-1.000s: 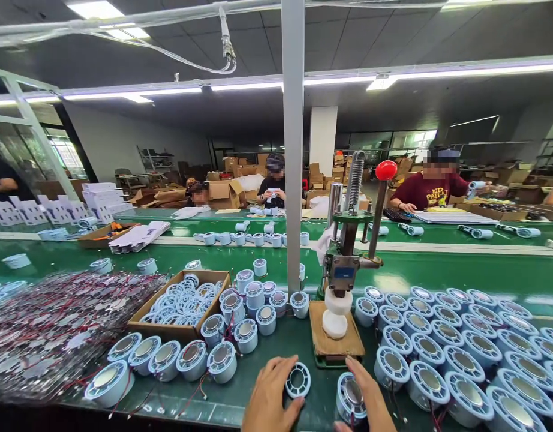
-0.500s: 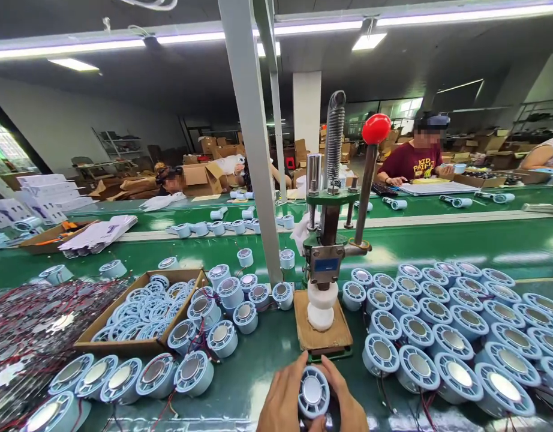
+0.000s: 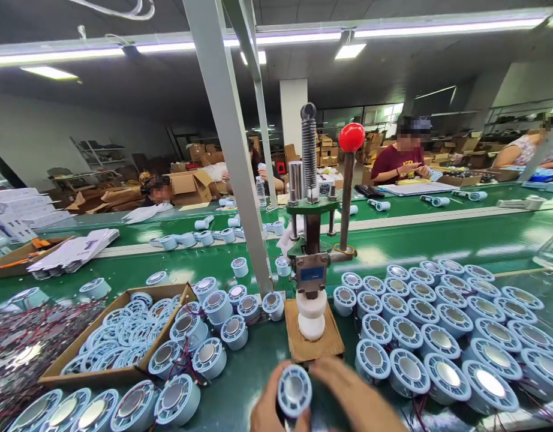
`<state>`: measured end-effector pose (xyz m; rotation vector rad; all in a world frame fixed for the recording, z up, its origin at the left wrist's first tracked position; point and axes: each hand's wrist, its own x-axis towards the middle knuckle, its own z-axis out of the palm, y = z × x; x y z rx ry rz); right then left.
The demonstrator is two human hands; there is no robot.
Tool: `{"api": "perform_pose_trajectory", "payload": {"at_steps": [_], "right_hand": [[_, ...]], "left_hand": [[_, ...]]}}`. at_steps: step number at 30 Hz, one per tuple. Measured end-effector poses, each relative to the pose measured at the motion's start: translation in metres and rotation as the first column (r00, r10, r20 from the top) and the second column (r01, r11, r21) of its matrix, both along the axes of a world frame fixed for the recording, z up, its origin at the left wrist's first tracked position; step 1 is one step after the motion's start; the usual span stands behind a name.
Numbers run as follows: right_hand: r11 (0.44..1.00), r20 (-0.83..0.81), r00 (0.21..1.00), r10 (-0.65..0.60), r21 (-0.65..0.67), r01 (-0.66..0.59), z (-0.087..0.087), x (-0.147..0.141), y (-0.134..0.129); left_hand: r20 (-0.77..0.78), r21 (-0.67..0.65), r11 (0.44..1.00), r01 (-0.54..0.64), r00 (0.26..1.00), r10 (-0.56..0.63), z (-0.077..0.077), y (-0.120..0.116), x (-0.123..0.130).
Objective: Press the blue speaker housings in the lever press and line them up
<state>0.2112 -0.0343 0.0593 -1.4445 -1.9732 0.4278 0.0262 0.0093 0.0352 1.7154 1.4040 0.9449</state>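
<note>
At the bottom centre, my left hand [image 3: 267, 403] is closed around a light-blue round housing [image 3: 295, 391] with a spoked rim and a silver disc in its middle. The disc faces up towards me. My right hand [image 3: 348, 390] lies just right of that housing, apart from it, blurred, with its fingers stretched out and nothing seen in them. Directly beyond both hands stands a hand press [image 3: 310, 273] with a red-knobbed lever [image 3: 351, 138]. Its white plastic pusher rests over a white round block [image 3: 310, 326] on a brown board [image 3: 297, 348].
Rows of similar housings [image 3: 441, 339] with wires fill the right side. More housings [image 3: 209, 358] stand left, beside a cardboard box [image 3: 185, 298] of light-blue rings. Dark wired parts [image 3: 29, 342] lie far left. A metal post [image 3: 227, 120] rises behind. Co-workers sit across the green bench [image 3: 420, 240].
My right hand has come off the housing and moved right. The left hand still holds it. The view has shifted, so the press and bench appear further left.
</note>
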Motion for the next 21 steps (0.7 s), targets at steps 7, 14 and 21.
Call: {"api": "perform_pose_trajectory", "payload": {"at_steps": [7,14,21], "right_hand": [[0.58,-0.189,0.938,-0.292,0.744,0.331,0.268,0.078,0.079],[0.788,-0.374,0.92,-0.119,0.528,0.317,0.319,0.09,0.179],[0.714,-0.369,0.925,-0.094,0.622,0.321,0.279,0.066,0.069]], "left_hand": [[0.116,0.051,0.986,0.159,0.98,-0.164,0.076,0.079,0.034],[0.257,0.036,0.916,0.399,0.882,-0.394,0.054,0.104,0.068],[0.305,0.048,0.916,0.398,0.868,-0.393,0.028,0.1,0.061]]}}
